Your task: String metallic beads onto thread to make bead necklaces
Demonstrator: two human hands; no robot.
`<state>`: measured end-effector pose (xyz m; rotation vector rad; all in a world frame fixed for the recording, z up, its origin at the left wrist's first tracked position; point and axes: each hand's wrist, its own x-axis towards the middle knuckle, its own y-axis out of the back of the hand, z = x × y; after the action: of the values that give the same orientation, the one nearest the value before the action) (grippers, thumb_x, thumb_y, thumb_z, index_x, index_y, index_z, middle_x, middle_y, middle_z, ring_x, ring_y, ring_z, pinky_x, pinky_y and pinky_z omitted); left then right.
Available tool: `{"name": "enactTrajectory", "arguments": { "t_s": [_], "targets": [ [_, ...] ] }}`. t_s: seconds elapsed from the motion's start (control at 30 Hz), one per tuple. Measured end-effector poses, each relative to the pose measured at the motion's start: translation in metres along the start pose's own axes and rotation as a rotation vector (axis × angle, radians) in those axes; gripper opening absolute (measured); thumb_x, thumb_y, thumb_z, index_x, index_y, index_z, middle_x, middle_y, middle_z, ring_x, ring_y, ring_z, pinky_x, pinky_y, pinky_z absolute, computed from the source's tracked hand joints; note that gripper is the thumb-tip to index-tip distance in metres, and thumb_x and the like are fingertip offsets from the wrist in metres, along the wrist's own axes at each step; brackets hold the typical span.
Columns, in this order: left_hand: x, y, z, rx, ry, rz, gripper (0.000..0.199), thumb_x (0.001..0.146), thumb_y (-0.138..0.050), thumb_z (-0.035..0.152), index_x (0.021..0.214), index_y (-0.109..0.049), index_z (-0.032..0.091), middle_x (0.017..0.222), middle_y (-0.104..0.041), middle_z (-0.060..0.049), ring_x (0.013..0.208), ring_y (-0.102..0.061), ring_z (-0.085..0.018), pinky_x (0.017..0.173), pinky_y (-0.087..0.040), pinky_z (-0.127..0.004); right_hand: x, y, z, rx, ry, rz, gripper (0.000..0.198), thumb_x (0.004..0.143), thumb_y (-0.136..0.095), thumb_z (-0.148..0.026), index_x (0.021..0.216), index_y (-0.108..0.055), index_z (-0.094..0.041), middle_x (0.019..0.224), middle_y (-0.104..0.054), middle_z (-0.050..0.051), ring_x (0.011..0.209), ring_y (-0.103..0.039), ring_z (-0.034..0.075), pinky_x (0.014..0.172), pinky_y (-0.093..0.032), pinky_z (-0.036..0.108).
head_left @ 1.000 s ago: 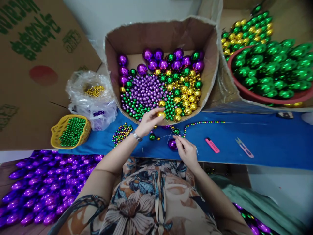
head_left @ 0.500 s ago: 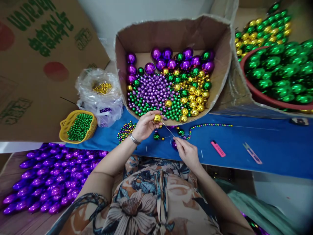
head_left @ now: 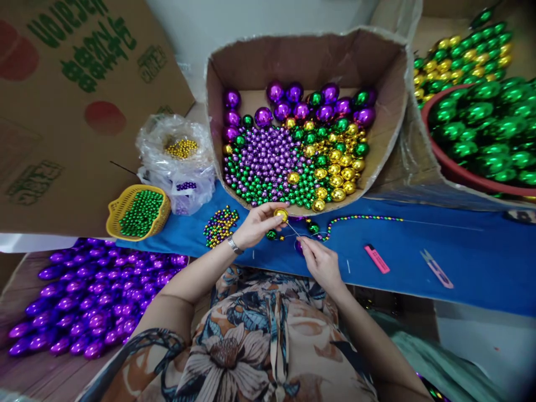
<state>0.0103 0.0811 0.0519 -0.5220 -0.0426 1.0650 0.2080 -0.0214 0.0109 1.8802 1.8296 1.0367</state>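
Between the thumb and fingers of my left hand [head_left: 262,225] is a shiny gold bead [head_left: 281,215]. My right hand [head_left: 321,260] pinches a thin needle [head_left: 293,229], whose far end meets the gold bead. Thread loops away from the needle over the blue cloth. Just beyond my hands lie large green beads [head_left: 312,228] and a purple bead [head_left: 298,247], partly hidden by my right fingers. A string of small purple, green and gold beads [head_left: 355,217] runs off to the right, ending in bare thread.
A cardboard box [head_left: 305,61] of loose beads stands behind my hands. Left are a yellow basket [head_left: 112,220] of green beads and a small bead pile [head_left: 220,226]. A pink lighter [head_left: 376,258] and thread snips [head_left: 436,269] lie right on the blue cloth [head_left: 481,268].
My left hand has moved right and slightly down with the gold bead, closer to my right hand. Less of the needle shows between them. The whole view has shifted a little.
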Motion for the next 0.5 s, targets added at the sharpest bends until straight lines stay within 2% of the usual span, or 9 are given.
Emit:
{"name": "enactTrajectory", "arguments": {
  "t_s": [0.13,0.3,0.5],
  "targets": [
    [-0.0015,0.0009,-0.0005,-0.028,0.024,-0.004,0.041,0.077,-0.076,0.035,0.113,-0.067,0.019,0.102,-0.068,-0.007,0.075,-0.067,-0.012,0.063,-0.051,-0.021,-0.0007,-0.002,0.001,0.007,0.019,-0.024,0.029,0.098,-0.044,-0.028,0.113,-0.068,-0.021,0.105,-0.073,0.004,0.093,-0.071,0.015,0.083,-0.056,0.025],
    [-0.0037,0.0019,-0.0032,0.141,-0.088,0.01,0.042,0.078,-0.076,0.033,0.117,-0.065,0.02,0.101,-0.069,-0.006,0.081,-0.067,-0.013,0.067,-0.054,-0.022,-0.0018,-0.0045,0.0034,-0.044,0.022,0.008,0.027,0.098,-0.046,-0.025,0.112,-0.068,-0.02,0.103,-0.074,0.003,0.09,-0.071,0.014,0.082,-0.055,0.024],
    [-0.0061,0.0001,-0.0032,0.042,-0.043,0.043,0.044,0.074,-0.079,0.032,0.111,-0.063,0.017,0.098,-0.068,-0.006,0.078,-0.068,-0.014,0.066,-0.055,-0.022,-0.0036,-0.0054,0.0046,-0.023,0.05,0.009,0.027,0.097,-0.046,-0.024,0.114,-0.067,-0.02,0.105,-0.073,0.003,0.091,-0.07,0.013,0.084,-0.055,0.023]
  ]
}}
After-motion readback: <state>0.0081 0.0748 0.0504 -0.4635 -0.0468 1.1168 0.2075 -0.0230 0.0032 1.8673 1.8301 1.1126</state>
